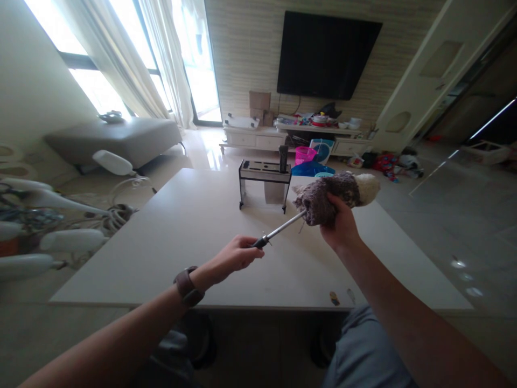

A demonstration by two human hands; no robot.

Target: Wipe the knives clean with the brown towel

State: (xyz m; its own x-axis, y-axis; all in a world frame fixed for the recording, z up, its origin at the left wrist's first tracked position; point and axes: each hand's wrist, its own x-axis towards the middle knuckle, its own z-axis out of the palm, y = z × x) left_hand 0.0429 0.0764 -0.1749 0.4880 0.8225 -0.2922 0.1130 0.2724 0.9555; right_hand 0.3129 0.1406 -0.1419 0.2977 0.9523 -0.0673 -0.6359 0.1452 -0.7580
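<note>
My left hand, with a brown band on its wrist, is closed on the black handle of a honing steel. The metal rod slants up to the right, and its far end goes out of sight in a fluffy grey-brown and cream cloth. Wrapped round that cloth is my right hand, thumb on top. Both hands are above the white table. Behind them stands a knife holder with a slotted top and clear sides; one dark handle sticks up from it.
Two small objects, one of them a brownish piece, lie at the table's near edge. White chairs crowd the left side. Beyond the table are a pink basket, a low cabinet and a grey bench.
</note>
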